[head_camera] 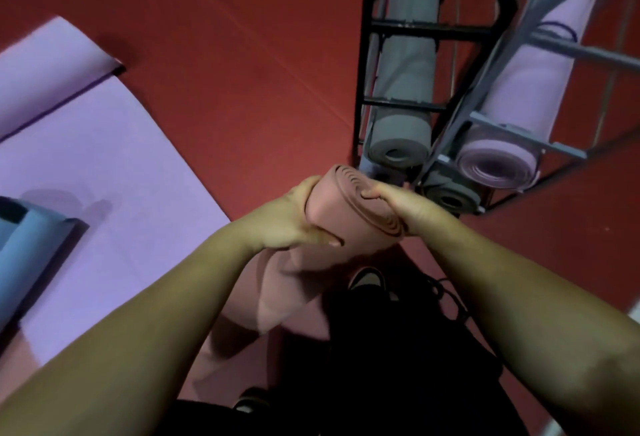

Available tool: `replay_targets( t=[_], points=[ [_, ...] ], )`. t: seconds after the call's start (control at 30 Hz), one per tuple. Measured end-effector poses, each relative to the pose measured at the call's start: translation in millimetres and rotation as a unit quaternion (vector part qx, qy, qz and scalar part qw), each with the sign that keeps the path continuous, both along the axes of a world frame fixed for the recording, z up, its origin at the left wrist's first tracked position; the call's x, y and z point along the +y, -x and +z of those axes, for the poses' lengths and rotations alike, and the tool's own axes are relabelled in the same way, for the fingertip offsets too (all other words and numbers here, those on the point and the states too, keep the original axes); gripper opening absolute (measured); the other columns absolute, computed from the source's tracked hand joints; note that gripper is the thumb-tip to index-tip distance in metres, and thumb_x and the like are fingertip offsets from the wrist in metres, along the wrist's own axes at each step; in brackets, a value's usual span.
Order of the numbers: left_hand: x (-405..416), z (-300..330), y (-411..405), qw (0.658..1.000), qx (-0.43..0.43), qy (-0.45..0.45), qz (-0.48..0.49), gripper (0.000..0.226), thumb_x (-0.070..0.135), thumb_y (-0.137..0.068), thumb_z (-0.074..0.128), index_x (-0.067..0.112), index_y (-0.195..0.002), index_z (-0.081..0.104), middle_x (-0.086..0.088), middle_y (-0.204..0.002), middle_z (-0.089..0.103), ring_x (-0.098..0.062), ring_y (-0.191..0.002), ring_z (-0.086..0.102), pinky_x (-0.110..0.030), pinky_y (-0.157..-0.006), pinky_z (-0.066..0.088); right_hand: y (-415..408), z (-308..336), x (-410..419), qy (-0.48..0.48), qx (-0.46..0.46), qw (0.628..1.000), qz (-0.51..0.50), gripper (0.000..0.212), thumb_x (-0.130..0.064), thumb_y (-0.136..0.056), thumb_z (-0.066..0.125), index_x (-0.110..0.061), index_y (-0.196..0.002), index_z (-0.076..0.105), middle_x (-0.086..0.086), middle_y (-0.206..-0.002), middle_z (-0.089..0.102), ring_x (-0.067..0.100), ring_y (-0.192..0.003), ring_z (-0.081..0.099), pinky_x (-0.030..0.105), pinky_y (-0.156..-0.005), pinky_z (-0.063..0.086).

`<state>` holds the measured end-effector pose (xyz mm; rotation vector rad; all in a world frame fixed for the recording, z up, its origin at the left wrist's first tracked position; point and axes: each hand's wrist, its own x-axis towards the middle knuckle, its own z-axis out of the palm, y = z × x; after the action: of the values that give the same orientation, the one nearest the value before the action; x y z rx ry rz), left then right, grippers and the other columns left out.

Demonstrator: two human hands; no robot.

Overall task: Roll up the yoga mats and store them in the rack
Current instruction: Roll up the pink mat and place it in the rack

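Left hand [287, 217] and right hand [398, 207] grip a half-rolled pink foam yoga mat [349, 210], its tail hanging, beside the black metal rack [429, 27] holding perhaps four rolls. A flat lilac mat [114, 158] on the floor awaits rolling.

The rolled mat [349, 207] between the left grip [291, 224] and the right grip [398, 207] is dusty pink, its end showing a darker spiral of layers. Beyond the grips, the rack [429, 25] has a black frame beside grey bars; in it lie a grey rolled mat [405, 89], a lilac rolled mat [519, 103] and a dark grey roll [450, 198]. Left of the left grip a flat lilac mat [104, 165] carries a blue mat [31, 252]. The floor [242, 54] is plain deep red.
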<state>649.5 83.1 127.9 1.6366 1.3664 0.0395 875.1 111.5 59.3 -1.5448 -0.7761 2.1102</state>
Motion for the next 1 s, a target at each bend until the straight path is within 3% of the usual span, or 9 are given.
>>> replay_targets(
  t=[0.1,0.2,0.3,0.47,0.57,0.7,0.83,0.93,1.0],
  points=[
    [6.1,-22.3,-20.6,0.999,-0.043,-0.028,-0.017,0.117,0.058,-0.045,0.085,0.034,-0.147,0.031,0.012,-0.136,0.046,-0.007,-0.124,0.047,-0.022,-0.097,0.04,-25.8,-22.6,7.1,-0.017,-0.005,1.0,0.025,0.041,-0.018,-0.085,0.063,-0.026,-0.124,0.064,0.011,-0.121,0.069,0.033,-0.114,0.063,0.041,-0.1,0.049],
    [5.4,-41.1,-43.2,0.998,-0.05,-0.032,-0.014,0.111,0.055,-0.046,0.088,0.035,-0.143,0.037,0.013,-0.134,0.047,-0.005,-0.124,0.045,-0.025,-0.103,0.038,-47.4,-27.6,7.5,-0.059,-0.05,0.991,0.109,0.04,-0.027,-0.089,0.062,-0.035,-0.129,0.057,-0.007,-0.13,0.063,0.012,-0.121,0.059,0.028,-0.101,0.046],
    [8.0,-61.0,-51.2,0.997,-0.067,0.044,-0.024,0.116,0.067,-0.043,0.082,0.03,-0.143,0.037,0.008,-0.136,0.047,-0.007,-0.123,0.048,-0.025,-0.105,0.04,-67.5,-32.7,5.7,-0.106,-0.091,0.969,0.204,0.048,0.001,-0.095,0.051,-0.032,-0.13,0.051,-0.005,-0.127,0.062,0.003,-0.113,0.06,0.023,-0.098,0.048],
    [14.3,-94.3,-55.0,0.972,-0.033,0.212,-0.097,0.106,0.026,-0.073,0.087,0.016,-0.155,0.02,-0.004,-0.147,0.045,-0.009,-0.122,0.048,-0.005,-0.084,0.042,-84.8,-23.5,13.0,-0.231,-0.212,0.884,0.346,0.063,0.008,-0.083,0.054,-0.042,-0.121,0.058,-0.011,-0.119,0.061,0.006,-0.108,0.055,0.022,-0.09,0.042],
    [15.9,-104.7,-64.5,0.97,0.046,0.186,-0.152,0.137,0.07,-0.044,0.076,0.031,-0.157,0.009,0.004,-0.141,0.048,-0.012,-0.122,0.048,-0.02,-0.095,0.039,-84.6,-24.4,18.6,-0.222,-0.225,0.873,0.371,0.074,0.012,-0.079,0.048,-0.055,-0.109,0.058,-0.02,-0.112,0.059,0.003,-0.105,0.054,0.022,-0.09,0.043],
    [16.9,-119.8,-77.3,0.971,0.055,0.176,-0.149,0.144,0.076,-0.031,0.066,0.03,-0.157,0.013,-0.002,-0.148,0.045,-0.016,-0.124,0.047,-0.024,-0.098,0.035,-90.8,-40.0,16.2,-0.18,-0.234,0.894,0.338,0.073,0.015,-0.078,0.042,-0.04,-0.123,0.062,-0.017,-0.112,0.06,0.007,-0.102,0.057,0.018,-0.082,0.045],
    [14.1,-131.5,-84.6,0.982,0.025,0.165,-0.089,0.144,0.071,-0.031,0.072,0.028,-0.156,0.016,0.006,-0.136,0.047,-0.009,-0.115,0.047,-0.019,-0.09,0.036,-102.5,-64.4,14.2,-0.214,-0.284,0.882,0.309,0.065,0.004,-0.089,0.052,-0.034,-0.141,0.049,-0.012,-0.134,0.048,0.006,-0.12,0.047,0.024,-0.097,0.04],
    [15.6,-140.6,-86.4,0.987,0.023,0.147,-0.052,0.139,0.065,-0.037,0.077,0.029,-0.156,0.016,0.007,-0.133,0.049,-0.006,-0.112,0.045,-0.014,-0.083,0.032,-130.7,-97.2,-1.6,-0.152,-0.245,0.954,0.086,0.053,0.001,-0.093,0.058,-0.02,-0.14,0.049,0.003,-0.137,0.054,0.008,-0.116,0.056,0.025,-0.095,0.048],
    [16.1,-145.5,-85.0,0.99,0.035,0.135,-0.019,0.143,0.072,-0.032,0.073,0.026,-0.156,0.018,0.001,-0.141,0.05,-0.011,-0.114,0.048,-0.019,-0.087,0.035,-151.6,-126.2,-24.6,-0.096,-0.317,0.943,-0.033,0.029,-0.009,-0.096,0.057,-0.016,-0.124,0.061,0.004,-0.116,0.064,0.012,-0.095,0.062,0.029,-0.086,0.052]
  ],
)
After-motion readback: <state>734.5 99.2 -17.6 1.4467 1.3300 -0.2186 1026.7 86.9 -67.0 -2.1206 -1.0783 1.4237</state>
